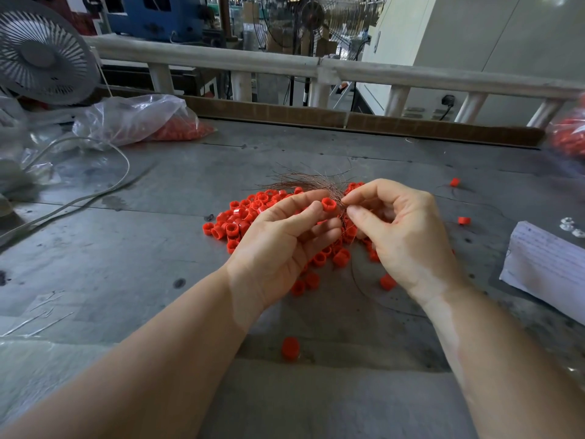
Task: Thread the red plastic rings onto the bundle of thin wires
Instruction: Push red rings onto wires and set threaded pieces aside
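Red rings lie loose on the grey worktop (95, 248) — one stray ring (290, 347) nearest, between the bare forearms. Left hand (278, 245), palm up, pinches a single ring (329, 205) in its fingertip grip. Right hand (402, 236) pinches the wire bundle (316, 182) just beside it — thin coppery strands fanning out over the ring pile (247, 213) beyond.

The ring (328, 205) I pinch is bright red. My wires (311, 182) are coppery brown. The table (126, 248) is dull grey.
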Demonstrator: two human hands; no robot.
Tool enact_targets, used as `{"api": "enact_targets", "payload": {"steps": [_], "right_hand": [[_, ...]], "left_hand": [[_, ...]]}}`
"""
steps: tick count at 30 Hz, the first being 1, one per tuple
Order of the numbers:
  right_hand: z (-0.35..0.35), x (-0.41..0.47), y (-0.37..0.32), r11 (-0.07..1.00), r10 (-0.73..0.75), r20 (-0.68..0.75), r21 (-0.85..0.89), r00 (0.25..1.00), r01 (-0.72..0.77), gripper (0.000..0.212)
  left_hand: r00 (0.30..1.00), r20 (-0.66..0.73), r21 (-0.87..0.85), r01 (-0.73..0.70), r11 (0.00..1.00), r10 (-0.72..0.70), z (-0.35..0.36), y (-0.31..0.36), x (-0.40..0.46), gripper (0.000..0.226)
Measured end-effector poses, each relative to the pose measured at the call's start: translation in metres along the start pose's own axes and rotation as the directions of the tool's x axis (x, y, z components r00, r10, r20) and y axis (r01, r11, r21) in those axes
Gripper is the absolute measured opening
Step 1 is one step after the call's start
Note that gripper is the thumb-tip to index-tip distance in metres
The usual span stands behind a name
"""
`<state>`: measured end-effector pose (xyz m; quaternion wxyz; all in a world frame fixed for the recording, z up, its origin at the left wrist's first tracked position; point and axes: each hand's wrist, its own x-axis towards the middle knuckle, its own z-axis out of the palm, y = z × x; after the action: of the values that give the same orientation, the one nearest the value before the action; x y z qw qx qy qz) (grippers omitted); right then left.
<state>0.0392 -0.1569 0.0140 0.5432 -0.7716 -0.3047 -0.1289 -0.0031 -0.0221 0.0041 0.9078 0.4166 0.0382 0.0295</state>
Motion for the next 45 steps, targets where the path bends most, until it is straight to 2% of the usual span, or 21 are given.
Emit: {"api": "enact_targets", "payload": {"steps": [10, 27, 32, 38, 45], "right_hand": [[0.0002, 0.0006, 0.0008, 1.0, 0.019, 0.002, 0.018, 1.0, -0.019, 0.026], [-0.0007, 0.0002, -0.001, 0.999, 0.006, -0.011, -0.047, 1.0, -0.006, 0.022], [-0.0002, 0.0, -0.0005, 0.999, 0.006, -0.015, -0.048, 1.0, -0.006, 0.023], [-0.0003, -0.0005, -0.0007, 0.999, 0.002, -0.018, -0.04, 1.0, -0.002, 0.024], [-0.0001, -0.0003, -0.0002, 0.999, 0.005, -0.02, -0.04, 1.0, -0.006, 0.023]], "left_hand": [[1.0, 0.012, -0.015, 0.019, 1.0, -0.019, 0.0, -0.0005, 0.0007, 0.016], [1.0, 0.013, -0.029, 0.026, 0.999, -0.026, -0.0021, 0.0, 0.0013, 0.017], [0.999, 0.02, -0.021, 0.037, 0.999, -0.037, -0.0034, 0.0009, 0.001, 0.025], [0.999, 0.029, -0.029, 0.043, 0.999, -0.042, -0.0017, 0.001, 0.0006, 0.018], [0.996, 0.05, -0.033, 0.069, 0.997, -0.067, -0.001, 0.0026, -0.0001, 0.025]]}}
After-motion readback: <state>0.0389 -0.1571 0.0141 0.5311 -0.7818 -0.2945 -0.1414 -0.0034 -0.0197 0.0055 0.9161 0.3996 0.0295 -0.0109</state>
